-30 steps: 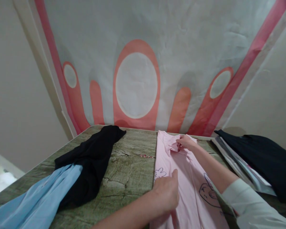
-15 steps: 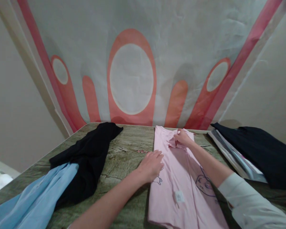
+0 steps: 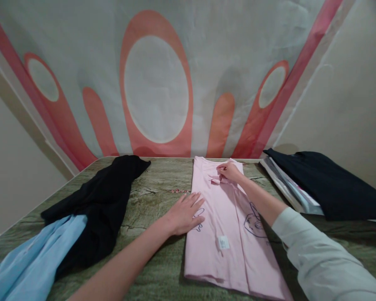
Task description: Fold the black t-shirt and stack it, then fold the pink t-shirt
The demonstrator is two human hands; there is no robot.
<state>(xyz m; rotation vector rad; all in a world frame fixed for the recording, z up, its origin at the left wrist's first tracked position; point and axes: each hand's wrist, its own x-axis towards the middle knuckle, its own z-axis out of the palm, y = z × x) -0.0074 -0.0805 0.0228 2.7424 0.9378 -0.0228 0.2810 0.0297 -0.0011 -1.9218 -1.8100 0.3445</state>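
A pink T-shirt (image 3: 213, 259) lies lengthwise on the wood-patterned table, its sides folded inward, with dark line drawings and a white label showing. My left hand (image 3: 184, 213) rests flat on its left edge, fingers spread. Near the far end of the shirt, my right hand (image 3: 230, 172) has its fingers pinched together on a small folded bit of the pink cloth. How much fabric sits between those fingertips is partly hidden.
Left on the table (image 3: 158, 209) are a crumpled black garment (image 3: 113, 205) and a light blue garment (image 3: 44, 259). To the right lies a folded stack topped by a black garment (image 3: 335, 184). Behind stands a wall covering (image 3: 213, 42) with pink shapes.
The view has shifted, so the shirt and table appear further left. My left hand's fingers have spread flatter on the shirt edge. My right hand stays at the shirt's far end.
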